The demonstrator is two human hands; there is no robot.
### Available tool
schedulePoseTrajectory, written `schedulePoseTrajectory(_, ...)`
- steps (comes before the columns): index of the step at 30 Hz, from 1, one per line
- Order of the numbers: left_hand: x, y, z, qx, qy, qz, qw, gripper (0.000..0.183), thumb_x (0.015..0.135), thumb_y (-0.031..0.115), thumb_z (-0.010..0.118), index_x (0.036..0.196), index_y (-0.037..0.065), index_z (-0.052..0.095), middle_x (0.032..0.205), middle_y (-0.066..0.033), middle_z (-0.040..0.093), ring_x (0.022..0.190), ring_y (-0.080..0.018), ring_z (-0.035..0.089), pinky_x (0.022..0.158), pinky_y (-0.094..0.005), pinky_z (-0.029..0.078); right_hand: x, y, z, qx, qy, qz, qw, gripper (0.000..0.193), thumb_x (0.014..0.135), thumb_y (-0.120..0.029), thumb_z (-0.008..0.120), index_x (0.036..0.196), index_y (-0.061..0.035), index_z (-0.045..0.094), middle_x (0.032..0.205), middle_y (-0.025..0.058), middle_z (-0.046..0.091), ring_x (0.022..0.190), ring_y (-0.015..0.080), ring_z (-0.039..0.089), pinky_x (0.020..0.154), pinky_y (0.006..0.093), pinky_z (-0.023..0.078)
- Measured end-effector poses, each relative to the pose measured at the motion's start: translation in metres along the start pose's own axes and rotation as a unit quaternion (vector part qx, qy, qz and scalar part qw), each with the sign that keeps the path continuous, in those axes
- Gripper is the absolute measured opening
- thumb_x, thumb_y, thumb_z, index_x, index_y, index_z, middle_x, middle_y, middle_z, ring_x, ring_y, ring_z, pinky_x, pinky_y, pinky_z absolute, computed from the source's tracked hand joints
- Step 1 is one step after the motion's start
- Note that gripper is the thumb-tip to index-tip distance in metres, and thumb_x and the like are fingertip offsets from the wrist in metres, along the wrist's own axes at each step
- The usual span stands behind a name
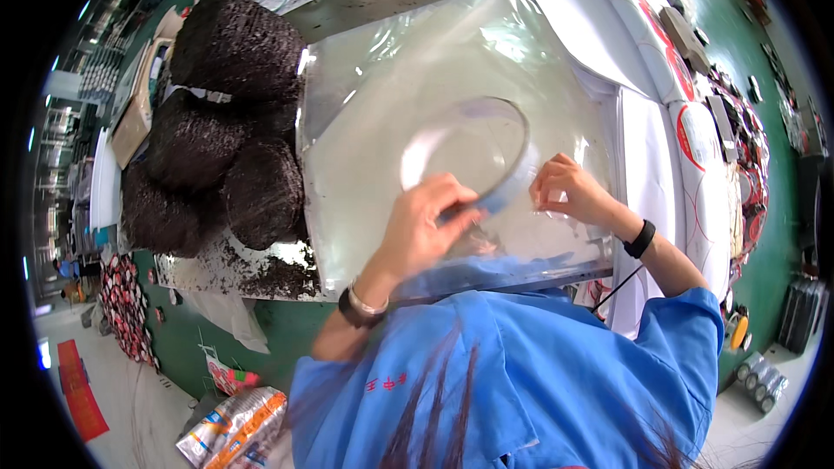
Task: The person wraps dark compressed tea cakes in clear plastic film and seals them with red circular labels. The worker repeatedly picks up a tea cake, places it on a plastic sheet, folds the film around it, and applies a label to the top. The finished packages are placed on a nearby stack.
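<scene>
My left hand (421,224) is closed on the near edge of a large, thin hoop (418,156), which looks like a glossy, partly see-through band bent into a circle. The hoop stands tilted above a clear plastic sheet (365,139) that covers the middle of the table. Just right of the hoop, my right hand (569,191) has its thumb and fingers pinched together. Anything between those fingertips is too small to make out. Both hands are over the sheet's near half.
Several dark brown, rough lumps (234,48) are piled along the table's left side. Dark crumbs (278,269) lie below them. White sheets (647,148) and white rolls with red marks (695,135) line the right side. A silver and orange bag (234,430) is on the lower left.
</scene>
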State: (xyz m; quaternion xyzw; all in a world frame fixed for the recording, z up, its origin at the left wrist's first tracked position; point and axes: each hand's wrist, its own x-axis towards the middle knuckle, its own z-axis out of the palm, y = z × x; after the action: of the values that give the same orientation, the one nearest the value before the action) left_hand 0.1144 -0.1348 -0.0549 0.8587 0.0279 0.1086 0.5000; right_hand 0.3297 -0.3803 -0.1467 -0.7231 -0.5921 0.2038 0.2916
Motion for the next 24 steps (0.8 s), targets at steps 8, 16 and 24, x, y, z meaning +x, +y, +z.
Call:
schedulePoseTrajectory(8, -0.023, 0.037, 0.001, 0.034, -0.046, 0.025, 0.998, 0.025, 0.084, 0.013, 0.079, 0.107, 0.007, 0.072, 0.092, -0.0114, 0.069, 0.088, -0.0283, 0.067, 0.079, -0.0400, 0.054, 0.113, -0.102, -0.103, 0.050, 0.203, -0.085, 0.974, 0.010, 0.083, -0.002, 0.073, 0.091, -0.0019, 0.067, 0.108, 0.0111, 0.073, 0.102, 0.0320, 0.068, 0.089, 0.0390, 0.053)
schedulePoseTrajectory(16, -0.041, 0.017, -0.011, -0.148, -0.192, 0.053, 0.969, 0.029, 0.100, 0.017, 0.065, 0.126, 0.004, 0.068, 0.117, -0.0145, 0.072, 0.108, -0.0310, 0.069, 0.098, -0.0437, 0.051, 0.060, -0.086, -0.038, -0.013, -0.094, -0.074, 0.993, 0.036, 0.087, -0.006, 0.071, 0.123, -0.0100, 0.072, 0.132, 0.0090, 0.069, 0.122, 0.0335, 0.063, 0.112, 0.0493, 0.045)
schedulePoseTrajectory(24, -0.086, -0.092, -0.117, 0.378, 0.356, -0.100, 0.849, 0.042, 0.083, 0.018, 0.082, 0.119, 0.003, 0.068, 0.120, -0.0130, 0.068, 0.114, -0.0324, 0.063, 0.100, -0.0429, 0.050, 0.026, -0.055, -0.010, 0.038, -0.151, 0.030, 0.987, 0.034, 0.085, -0.008, 0.075, 0.118, -0.0110, 0.075, 0.126, 0.0155, 0.069, 0.110, 0.0325, 0.067, 0.095, 0.0421, 0.052)
